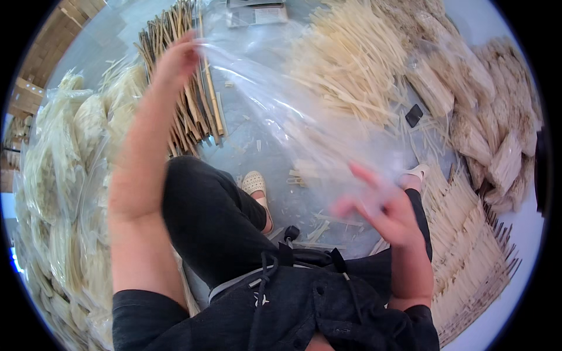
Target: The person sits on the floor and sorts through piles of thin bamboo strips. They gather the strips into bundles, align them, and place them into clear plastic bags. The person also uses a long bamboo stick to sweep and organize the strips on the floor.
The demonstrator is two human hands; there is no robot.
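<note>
A long sheet or bag of clear plastic stretches slantwise across the view between my two hands. At the upper left, my left hand grips one end of it, above a row of thin brown sticks. My right hand is at the lower right by the other end, thumb and finger spread apart. Loose plastic lies over or around these fingers; blur hides whether they pinch it. Behind the film, a heap of pale yellowish dried strips lies on the floor.
Plastic-wrapped bundles of pale strips are piled at left. Browner wrapped bundles stand at right, above stacked strips. A small black object lies near the heap. A box-like device sits at the top. Scraps litter the grey floor.
</note>
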